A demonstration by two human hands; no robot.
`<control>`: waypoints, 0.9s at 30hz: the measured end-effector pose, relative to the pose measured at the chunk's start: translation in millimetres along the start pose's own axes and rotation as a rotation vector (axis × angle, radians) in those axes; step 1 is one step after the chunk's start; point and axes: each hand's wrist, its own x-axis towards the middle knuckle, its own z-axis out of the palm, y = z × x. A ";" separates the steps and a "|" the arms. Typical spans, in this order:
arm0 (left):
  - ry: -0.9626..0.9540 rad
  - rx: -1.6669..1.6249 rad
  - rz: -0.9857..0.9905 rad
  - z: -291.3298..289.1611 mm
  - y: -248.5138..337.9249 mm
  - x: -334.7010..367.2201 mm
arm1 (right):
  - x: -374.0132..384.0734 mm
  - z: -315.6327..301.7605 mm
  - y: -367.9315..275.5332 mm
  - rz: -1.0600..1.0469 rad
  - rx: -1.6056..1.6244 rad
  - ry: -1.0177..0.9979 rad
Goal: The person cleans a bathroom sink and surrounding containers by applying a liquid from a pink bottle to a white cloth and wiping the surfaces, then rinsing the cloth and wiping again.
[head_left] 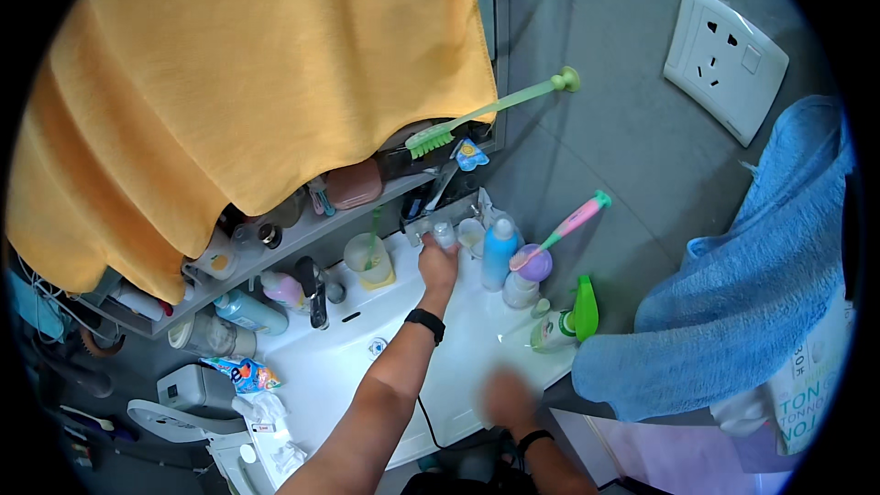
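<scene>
My left hand (438,263) reaches over the back rim of the white washbasin (467,348), its fingers closed around a small clear bottle (445,235). Just right of it stand a blue spray can (500,252) and a white bottle with a round purple top (522,286). To its left is a pale cup (368,261) with a yellow base and a green stick-like thing in it. My right hand (510,398) is over the basin's front right edge, smeared by motion; its fingers cannot be made out.
A black faucet (313,293) rises at the back left. A green-topped pump bottle (568,319) stands on the right rim. Toothbrushes, one green (495,114) and one pink (564,231), stick out ahead. A yellow towel (266,73) drapes over the shelf; a blue towel (724,293) hangs right.
</scene>
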 end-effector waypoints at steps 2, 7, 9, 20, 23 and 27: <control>0.002 -0.012 0.010 16.8 -9.1 10.1 | 3.9 7.7 6.1 -0.003 -0.004 0.010; 0.007 -0.055 0.012 50.4 -14.9 27.0 | 12.8 19.0 24.0 -0.006 -0.039 0.011; 0.015 -0.068 0.025 51.9 -16.9 32.7 | 15.9 20.9 24.1 -0.014 -0.046 0.017; 0.040 -0.228 0.075 11.6 -75.4 33.1 | 30.8 49.2 -23.3 -0.053 -0.109 0.071; 0.056 -0.205 0.068 -21.7 -94.3 13.2 | 32.1 62.2 -43.9 -0.059 -0.130 0.090; 0.007 -0.402 0.002 -66.7 -119.2 -37.4 | 29.9 73.9 -55.0 -0.077 -0.167 0.113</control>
